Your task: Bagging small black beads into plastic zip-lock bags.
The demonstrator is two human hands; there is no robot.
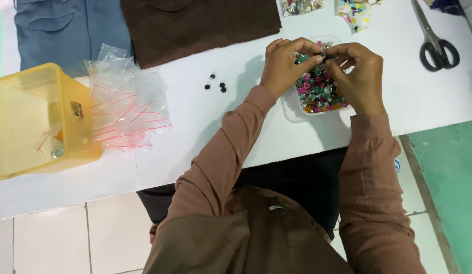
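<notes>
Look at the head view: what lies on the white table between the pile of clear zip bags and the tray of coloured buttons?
Four small black buttons lie between the zip bags and the tray; around them the white table is bare.

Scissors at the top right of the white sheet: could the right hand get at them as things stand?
Probably yes. The scissors lie flat on the white sheet with nothing between them and the right hand. That hand, though, is busy above the clear tray of coloured beads with the left hand.
</notes>
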